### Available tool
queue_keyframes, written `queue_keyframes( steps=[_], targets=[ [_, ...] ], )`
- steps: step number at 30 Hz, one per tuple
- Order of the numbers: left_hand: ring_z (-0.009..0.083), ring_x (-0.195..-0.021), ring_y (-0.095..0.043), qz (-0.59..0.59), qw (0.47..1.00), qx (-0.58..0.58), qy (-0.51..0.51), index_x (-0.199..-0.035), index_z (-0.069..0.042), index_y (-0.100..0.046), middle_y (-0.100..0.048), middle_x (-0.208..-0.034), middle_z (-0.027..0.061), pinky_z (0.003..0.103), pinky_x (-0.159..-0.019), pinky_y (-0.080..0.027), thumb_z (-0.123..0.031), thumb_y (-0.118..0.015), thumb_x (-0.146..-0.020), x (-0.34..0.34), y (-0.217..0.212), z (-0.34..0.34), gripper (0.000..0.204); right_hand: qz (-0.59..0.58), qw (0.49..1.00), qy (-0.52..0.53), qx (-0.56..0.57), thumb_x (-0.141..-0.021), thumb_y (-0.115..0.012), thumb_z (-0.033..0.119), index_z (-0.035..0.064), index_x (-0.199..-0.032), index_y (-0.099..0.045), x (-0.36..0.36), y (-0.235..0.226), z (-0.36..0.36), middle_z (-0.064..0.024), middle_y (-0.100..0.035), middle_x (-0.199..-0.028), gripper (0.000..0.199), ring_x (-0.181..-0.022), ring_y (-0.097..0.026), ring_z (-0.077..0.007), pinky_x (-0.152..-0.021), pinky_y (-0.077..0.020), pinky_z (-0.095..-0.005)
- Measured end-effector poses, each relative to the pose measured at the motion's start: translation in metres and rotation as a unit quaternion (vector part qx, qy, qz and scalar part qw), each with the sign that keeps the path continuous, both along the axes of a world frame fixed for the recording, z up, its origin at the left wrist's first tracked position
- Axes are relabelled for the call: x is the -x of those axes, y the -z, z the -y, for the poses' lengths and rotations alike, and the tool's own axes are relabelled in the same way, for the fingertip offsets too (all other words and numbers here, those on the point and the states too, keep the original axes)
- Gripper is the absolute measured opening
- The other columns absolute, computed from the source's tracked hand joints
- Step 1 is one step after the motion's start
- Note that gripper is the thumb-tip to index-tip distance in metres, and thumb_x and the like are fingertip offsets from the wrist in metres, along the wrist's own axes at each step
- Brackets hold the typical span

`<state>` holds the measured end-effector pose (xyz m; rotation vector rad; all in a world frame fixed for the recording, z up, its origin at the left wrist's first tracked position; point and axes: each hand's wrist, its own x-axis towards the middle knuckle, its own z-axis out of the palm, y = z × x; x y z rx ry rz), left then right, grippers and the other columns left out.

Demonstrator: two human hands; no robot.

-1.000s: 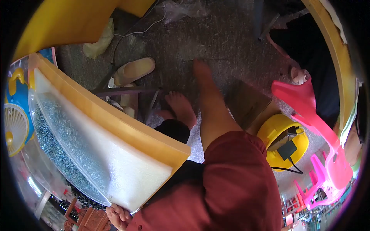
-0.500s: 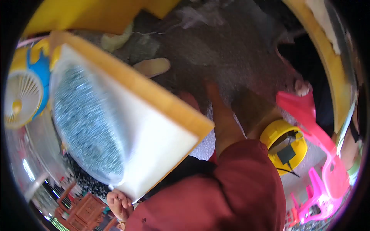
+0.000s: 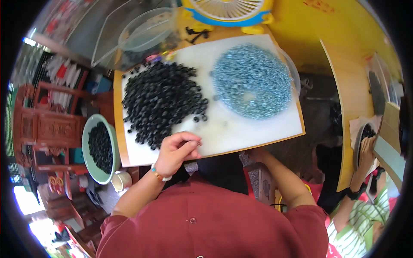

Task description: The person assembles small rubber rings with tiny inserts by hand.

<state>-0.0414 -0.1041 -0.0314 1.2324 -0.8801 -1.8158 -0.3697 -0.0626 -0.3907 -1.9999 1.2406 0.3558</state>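
A heap of small black rounded pieces (image 3: 161, 101) covers the left of a white-topped work table (image 3: 223, 139). To its right, a shallow clear round tray (image 3: 295, 79) holds a mass of small shiny silvery-blue metal pieces (image 3: 254, 81). At the near edge of the black heap is my left hand (image 3: 178, 148), its fingers curled and thumb pressed in; anything between them is too small to make out. My right arm reaches down past the table's near edge on the right, and the hand (image 3: 257, 154) is mostly hidden beneath that edge.
A green basin (image 3: 115, 150) of black pieces stands at the left. Behind the heap is a clear tub (image 3: 148, 32); a blue-and-yellow fan (image 3: 228, 10) stands at the back. At the right, another person's hand (image 3: 366, 150) is at a dish beside a yellow board.
My view has swung from the floor at the right back to the table. The black heap has come into sight, and my left hand is now beside it.
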Motion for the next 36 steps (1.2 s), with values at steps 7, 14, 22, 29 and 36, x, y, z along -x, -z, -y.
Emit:
queue_keyframes(
  steps=[7, 14, 22, 29, 36],
  targets=[
    [0.0069, -0.068, -0.058, -0.018, 0.982, 0.183, 0.049, -0.095, 0.000, -0.064, -0.060, -0.087, 0.0030, 0.021, -0.060, -0.049, 0.000, -0.056, -0.088, -0.003, 0.018, -0.009, 0.011, 0.237, 0.898, 0.142, -0.341, -0.091, -0.050, 0.015, 0.0037, -0.097, -0.061, -0.061, -0.362, 0.025, 0.0002, -0.054, -0.074, 0.017, -0.068, -0.048, -0.0071, -0.063, -0.0419, -0.0242],
    [0.0121, -0.065, -0.060, 0.143, 0.914, 0.372, 0.075, -0.091, 0.001, -0.064, -0.061, -0.081, 0.0080, 0.023, -0.058, -0.050, 0.009, -0.054, -0.079, 0.000, 0.014, -0.018, 0.018, 0.318, 0.932, 0.163, 0.065, -0.090, -0.054, 0.016, 0.0001, -0.098, -0.057, -0.154, -0.409, 0.072, -0.0025, -0.054, -0.072, 0.018, -0.063, -0.048, -0.0086, -0.059, -0.0421, -0.0244],
    [0.0201, -0.063, -0.062, 0.143, 0.912, 0.382, 0.046, -0.087, 0.000, -0.063, -0.062, -0.081, 0.0104, 0.029, -0.057, -0.051, 0.005, -0.057, -0.078, -0.001, 0.013, -0.016, 0.012, 0.386, 0.881, 0.255, 0.099, -0.088, -0.050, 0.007, 0.0009, -0.103, -0.056, -0.186, -0.374, 0.088, -0.0033, -0.056, -0.082, 0.018, -0.076, -0.050, -0.0100, -0.068, -0.0419, -0.0246],
    [0.0174, -0.061, -0.062, 0.133, 0.948, 0.287, 0.033, -0.090, 0.000, -0.064, -0.062, -0.079, 0.0108, 0.027, -0.057, -0.050, -0.001, -0.056, -0.083, 0.004, 0.008, -0.014, 0.011, 0.502, 0.764, 0.395, 0.088, -0.080, -0.040, -0.007, 0.0000, -0.097, -0.057, -0.175, -0.357, 0.064, -0.0037, -0.055, -0.091, 0.026, -0.083, -0.048, -0.0106, -0.078, -0.0390, -0.0237],
    [0.0124, -0.061, -0.061, 0.155, 0.948, 0.274, 0.040, -0.090, 0.001, -0.065, -0.063, -0.078, 0.0088, 0.025, -0.057, -0.049, 0.000, -0.058, -0.082, 0.005, 0.006, -0.012, 0.011, 0.594, 0.684, 0.415, 0.085, -0.084, -0.038, -0.005, -0.0031, -0.101, -0.057, -0.188, -0.357, 0.060, -0.0109, -0.057, -0.111, 0.027, -0.108, -0.050, -0.0169, -0.099, -0.0332, -0.0300]
  ],
)
